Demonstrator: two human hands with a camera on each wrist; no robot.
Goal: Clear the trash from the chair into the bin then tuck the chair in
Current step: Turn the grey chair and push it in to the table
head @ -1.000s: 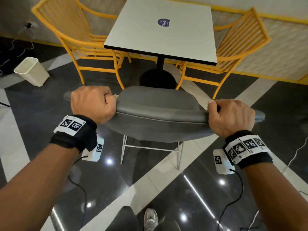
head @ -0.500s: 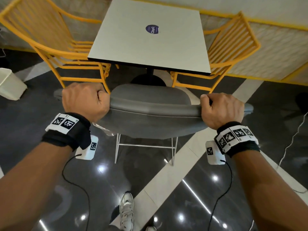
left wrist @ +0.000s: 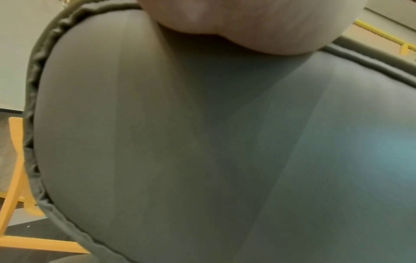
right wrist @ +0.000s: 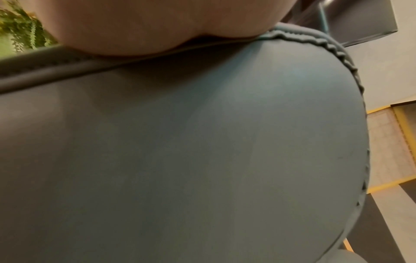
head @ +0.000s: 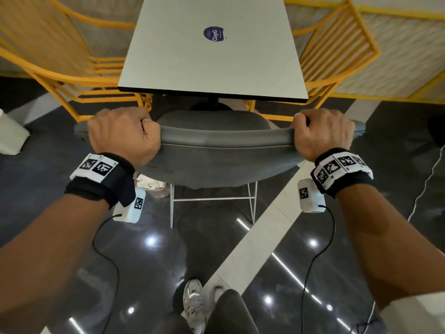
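Note:
A grey padded chair (head: pixel 216 160) on thin white legs faces the white square table (head: pixel 212 63), its seat front reaching the table's near edge. My left hand (head: pixel 125 136) grips the left end of the backrest's top rim and my right hand (head: pixel 322 133) grips the right end, fingers curled over it. In both wrist views the grey backrest (left wrist: pixel 202 142) (right wrist: pixel 180 142) fills the picture, with the heel of each hand (left wrist: pixel 247 26) (right wrist: pixel 146 26) on its seam. The seat I can see is bare. A white bin (head: pixel 10 136) shows at the far left edge.
Yellow slatted chairs stand at the table's left (head: pixel 60 75) and right (head: pixel 337 44). A pale crumpled thing (head: pixel 150 184) lies low by the chair's left side, partly hidden by my wrist. The floor is glossy dark tile with pale stripes; my shoe (head: pixel 192 302) is behind the chair.
The chair has moved forward toward the table with both hands still gripping its back. I stepped forward with it, and the bin has slid to the left edge of view.

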